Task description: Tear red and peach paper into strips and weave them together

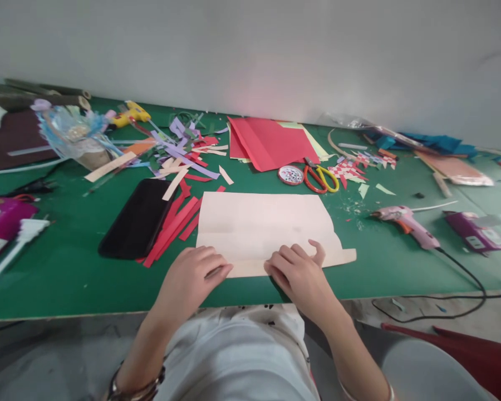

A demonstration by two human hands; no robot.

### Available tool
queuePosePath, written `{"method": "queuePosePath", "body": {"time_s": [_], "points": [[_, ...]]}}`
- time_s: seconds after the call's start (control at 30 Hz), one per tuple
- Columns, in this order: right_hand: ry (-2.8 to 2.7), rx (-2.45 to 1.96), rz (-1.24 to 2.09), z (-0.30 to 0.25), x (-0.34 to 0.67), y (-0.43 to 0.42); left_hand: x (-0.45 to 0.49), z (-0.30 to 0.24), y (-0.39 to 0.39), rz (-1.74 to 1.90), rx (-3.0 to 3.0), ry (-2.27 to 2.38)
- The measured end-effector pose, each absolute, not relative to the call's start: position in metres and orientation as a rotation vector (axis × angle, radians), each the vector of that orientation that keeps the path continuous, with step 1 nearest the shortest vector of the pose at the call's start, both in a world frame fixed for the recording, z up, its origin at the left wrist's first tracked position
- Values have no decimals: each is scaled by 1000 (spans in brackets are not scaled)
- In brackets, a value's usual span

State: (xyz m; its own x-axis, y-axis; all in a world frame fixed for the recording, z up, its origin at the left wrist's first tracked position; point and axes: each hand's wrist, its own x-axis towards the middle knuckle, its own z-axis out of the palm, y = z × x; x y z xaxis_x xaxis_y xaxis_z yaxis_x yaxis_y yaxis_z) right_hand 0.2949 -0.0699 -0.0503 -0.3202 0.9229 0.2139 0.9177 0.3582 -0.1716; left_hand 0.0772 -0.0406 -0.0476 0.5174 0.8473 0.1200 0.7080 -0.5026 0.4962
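A cream sheet of paper lies in front of me, with a crease across it and a narrow strip along its near edge. That strip sticks out past the sheet at the right. My left hand grips the near edge left of centre, thumb and fingers pressed together. On the same edge, my right hand pinches the paper right of centre, its little finger raised. Beyond the sheet lie scissors with orange and yellow handles and a small round dish. Red paper strips lie to the left.
A black phone is left of the sheet. Red paper and cut scraps lie behind. A pink glue gun with its cord rests at right, near a purple box. A yellow glue gun lies far left.
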Motion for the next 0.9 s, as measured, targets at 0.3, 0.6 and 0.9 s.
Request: {"method": "queuePosePath", "body": {"time_s": [0.3, 0.6, 0.9], "points": [[-2319, -1715, 92, -49, 286, -63, 75, -56, -38, 465, 2475, 1369], [-2245, -1752, 66, -58, 282, -59, 75, -56, -37, 421, 2474, 1400], [-2264, -1774, 41, -57, 280, -59, 78, -55, -39, 375, 2409, 1476]]}}
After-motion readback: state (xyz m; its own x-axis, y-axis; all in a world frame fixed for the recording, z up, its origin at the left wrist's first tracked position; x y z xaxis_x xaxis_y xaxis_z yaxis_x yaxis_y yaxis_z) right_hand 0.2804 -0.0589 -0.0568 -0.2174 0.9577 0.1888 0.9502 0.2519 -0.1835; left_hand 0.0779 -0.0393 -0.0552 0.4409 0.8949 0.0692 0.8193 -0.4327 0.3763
